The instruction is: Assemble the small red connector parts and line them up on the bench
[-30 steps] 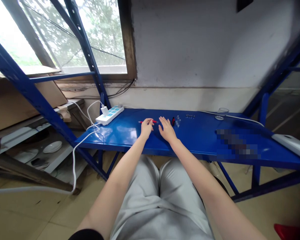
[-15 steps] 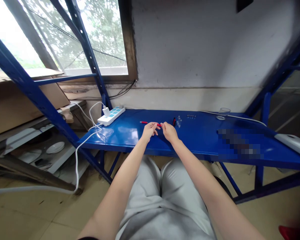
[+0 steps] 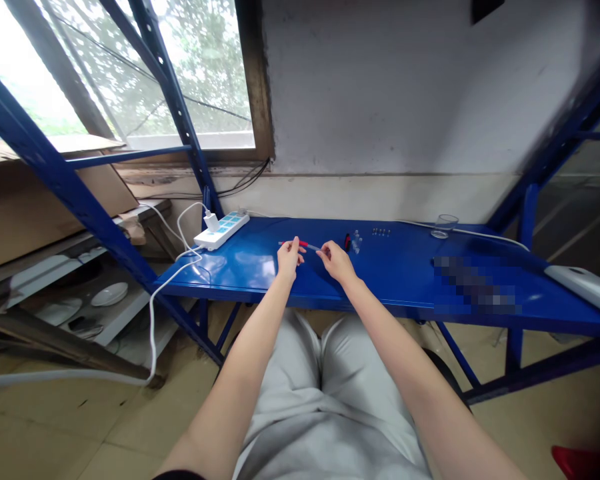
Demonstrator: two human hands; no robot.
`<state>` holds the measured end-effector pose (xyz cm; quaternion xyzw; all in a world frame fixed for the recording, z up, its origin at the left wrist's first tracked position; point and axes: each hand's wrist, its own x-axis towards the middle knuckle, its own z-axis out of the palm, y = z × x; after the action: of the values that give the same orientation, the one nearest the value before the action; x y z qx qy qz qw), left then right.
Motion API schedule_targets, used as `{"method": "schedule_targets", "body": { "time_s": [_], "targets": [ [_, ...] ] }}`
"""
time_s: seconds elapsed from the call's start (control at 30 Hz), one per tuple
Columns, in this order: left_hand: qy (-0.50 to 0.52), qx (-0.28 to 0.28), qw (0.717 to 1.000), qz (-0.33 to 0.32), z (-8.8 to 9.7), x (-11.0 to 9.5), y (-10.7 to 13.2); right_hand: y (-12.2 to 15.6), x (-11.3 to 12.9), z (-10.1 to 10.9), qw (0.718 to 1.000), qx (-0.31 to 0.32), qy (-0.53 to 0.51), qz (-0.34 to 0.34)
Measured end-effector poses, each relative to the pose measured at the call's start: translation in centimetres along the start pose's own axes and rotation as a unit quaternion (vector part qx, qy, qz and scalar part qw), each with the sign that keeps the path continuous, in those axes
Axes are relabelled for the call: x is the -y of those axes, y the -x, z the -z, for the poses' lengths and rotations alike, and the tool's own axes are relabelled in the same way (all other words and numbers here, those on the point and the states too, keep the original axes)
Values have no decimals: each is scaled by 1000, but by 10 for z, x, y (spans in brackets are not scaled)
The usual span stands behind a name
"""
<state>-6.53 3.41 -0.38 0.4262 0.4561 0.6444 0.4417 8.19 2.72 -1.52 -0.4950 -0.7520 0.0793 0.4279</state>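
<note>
Indoors, a glossy blue tabletop (image 3: pixel 405 273) stood before a grey-and-cream wall (image 3: pixel 370 100) and a brown-framed window (image 3: pixel 210 67). Over it, the fingers of the left hand (image 3: pixel 288 259) pinched a slender, red-and-pale, pen-like rod (image 3: pixel 303 245); the right hand's (image 3: pixel 337 260) fingers pinched its pale end.

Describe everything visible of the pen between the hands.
The pen is slim, with a red barrel, a pale left tip and a pale, clear-looking stretch at the right; it looks like plastic. It is held crosswise over the table. The left hand grips the red part; the right hand pinches the pale right end. Finer details are too small to tell.
</note>
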Motion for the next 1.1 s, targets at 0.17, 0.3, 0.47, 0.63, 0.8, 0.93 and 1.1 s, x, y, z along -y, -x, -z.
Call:
{"method": "schedule_targets", "body": {
  "time_s": [0.17, 0.3, 0.47, 0.63, 0.8, 0.93, 1.1],
  "targets": [
    [-5, 2, 1000, -6, 1, 1, -1, -1, -4, -2, 1000, -15, 9, 15],
    [-1, 2, 1000, -13, 1, 1, -1, -1, -3, 1, 998, -61, -12, 24],
    [-33, 49, 998, -17, 0, 3, 0, -1, -2, 4, 994, -95, -59, 19],
    [-51, 95, 994, -16, -2, 6, 0, -1, -5, 0, 995, -35, -84, 31],
    [-41, 137, 989, -21, -1, 10, -1, 0, -6, -2, 998, 14, -63, 14],
    [-54, 155, 986, -25, -2, 11, 0, -1, -5, -2, 999, 30, -45, 6],
    [-78, 114, 989, -48, -2, 8, 2, 0, -2, 2, 999, 13, -34, -26]
  ]
}}
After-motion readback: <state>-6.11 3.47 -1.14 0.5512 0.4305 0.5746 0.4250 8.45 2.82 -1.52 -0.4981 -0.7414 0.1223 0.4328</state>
